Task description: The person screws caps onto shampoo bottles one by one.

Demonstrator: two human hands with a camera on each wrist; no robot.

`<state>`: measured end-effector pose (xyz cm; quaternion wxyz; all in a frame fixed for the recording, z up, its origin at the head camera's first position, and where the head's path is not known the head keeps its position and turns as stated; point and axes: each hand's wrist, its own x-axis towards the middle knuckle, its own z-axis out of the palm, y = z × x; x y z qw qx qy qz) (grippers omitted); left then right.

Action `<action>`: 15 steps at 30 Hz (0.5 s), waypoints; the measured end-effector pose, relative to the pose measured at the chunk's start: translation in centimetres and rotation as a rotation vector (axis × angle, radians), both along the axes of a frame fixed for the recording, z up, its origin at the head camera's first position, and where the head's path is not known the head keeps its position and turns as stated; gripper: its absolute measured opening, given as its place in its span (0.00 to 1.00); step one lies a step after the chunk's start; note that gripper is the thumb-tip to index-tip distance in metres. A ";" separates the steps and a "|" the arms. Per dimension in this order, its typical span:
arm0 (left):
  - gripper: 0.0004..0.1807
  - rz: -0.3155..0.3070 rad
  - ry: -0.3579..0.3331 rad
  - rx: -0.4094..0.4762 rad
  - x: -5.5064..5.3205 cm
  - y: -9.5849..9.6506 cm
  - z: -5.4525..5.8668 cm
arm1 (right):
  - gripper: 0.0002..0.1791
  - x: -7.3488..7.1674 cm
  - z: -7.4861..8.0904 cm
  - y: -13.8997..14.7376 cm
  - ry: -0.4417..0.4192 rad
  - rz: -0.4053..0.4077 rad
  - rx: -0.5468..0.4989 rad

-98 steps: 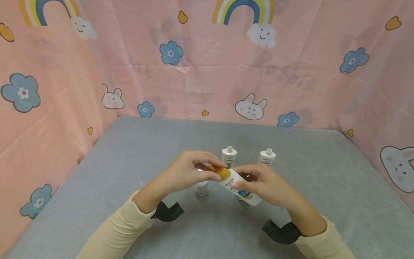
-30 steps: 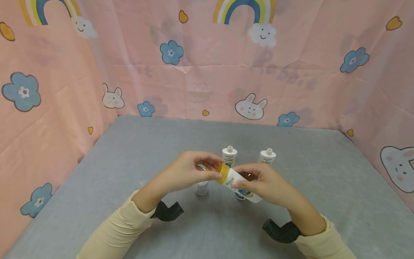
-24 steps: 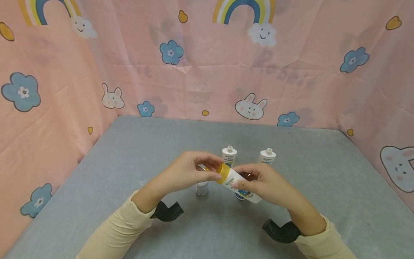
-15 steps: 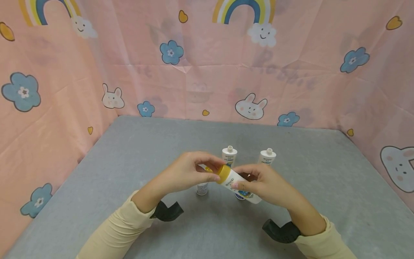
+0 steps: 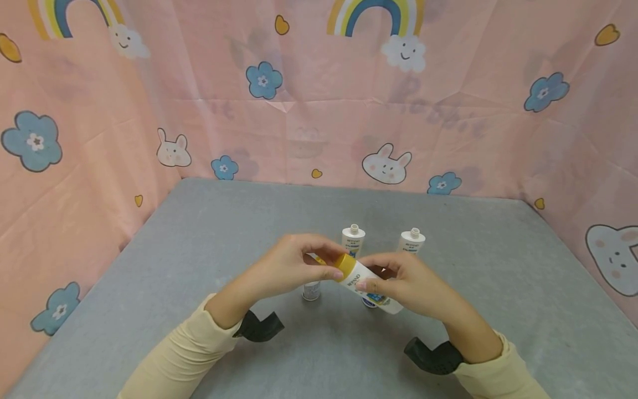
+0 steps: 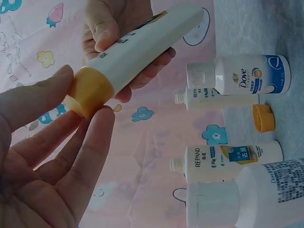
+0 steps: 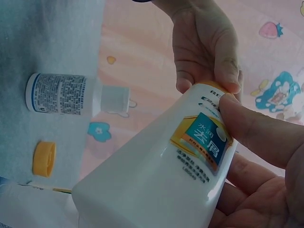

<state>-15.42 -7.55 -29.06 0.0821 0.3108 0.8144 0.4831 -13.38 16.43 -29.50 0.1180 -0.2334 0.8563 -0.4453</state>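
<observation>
My right hand holds a white REPAND shampoo bottle by its body, tilted above the table. At its upper left end, the thumb and fingertips of my left hand pinch the yellow bottle cap. The cap sits on the bottle's neck; the threads are hidden. Behind the hands stand two similar bottles with bare necks, one in the middle and one to the right. A loose yellow cap rests on the table, mostly covered by my left hand in the head view.
A small white Dove bottle stands partly hidden below the held bottle. Another small white bottle, with dense print on its label, stands below my left hand. A pink patterned cloth borders the grey table.
My left fingers have shifted round the cap, and the cap's visible side has turned slightly. The bottle's tilt has altered a little. The standing bottles have stayed in place.
</observation>
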 end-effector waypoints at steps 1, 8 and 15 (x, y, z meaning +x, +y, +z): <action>0.18 -0.003 0.001 0.005 0.0 0.0 0.0 | 0.19 0.0 0.0 0.0 -0.003 0.002 -0.002; 0.17 -0.028 0.028 0.015 0.0 0.0 -0.2 | 0.19 0.0 0.0 0.1 -0.012 0.020 -0.018; 0.18 -0.049 0.062 0.009 0.0 0.0 -0.2 | 0.19 0.0 0.1 0.2 -0.012 0.032 -0.020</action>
